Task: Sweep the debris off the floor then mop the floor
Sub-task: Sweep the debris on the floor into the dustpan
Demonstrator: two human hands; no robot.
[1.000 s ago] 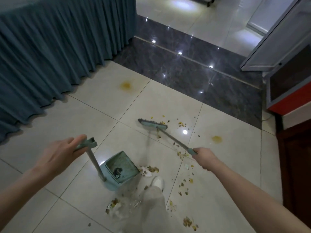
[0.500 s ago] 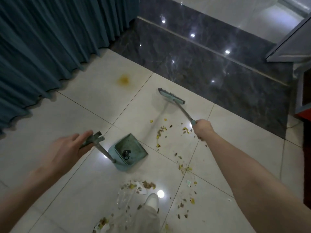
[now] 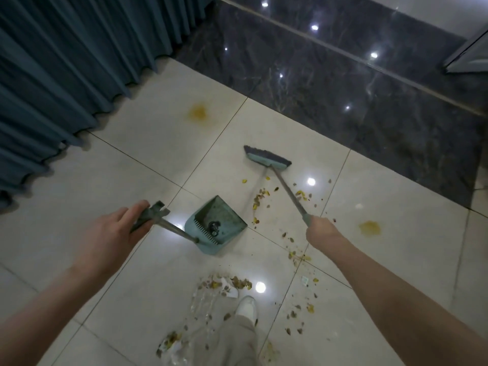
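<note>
My left hand (image 3: 113, 233) grips the top of a long-handled teal dustpan (image 3: 216, 224) that rests on the pale tiled floor (image 3: 132, 167), its mouth facing the debris; a dark clump lies inside it. My right hand (image 3: 320, 232) grips the handle of a teal broom (image 3: 266, 157), whose head touches the floor beyond the dustpan. Yellow-brown debris (image 3: 260, 200) is scattered between broom head and dustpan. More debris (image 3: 224, 283) with paper scraps lies near my white shoe (image 3: 247, 307).
A teal pleated curtain (image 3: 66, 62) hangs along the left. A dark marble strip (image 3: 343, 88) runs across the far floor. Yellow stains mark the tiles at the far left (image 3: 198, 113) and at the right (image 3: 369, 228). A metal door frame corner (image 3: 470, 54) shows top right.
The broom head has swung out away from me past the debris, then set down near the dark strip. The dustpan stays in about the same spot, and my view has tilted down.
</note>
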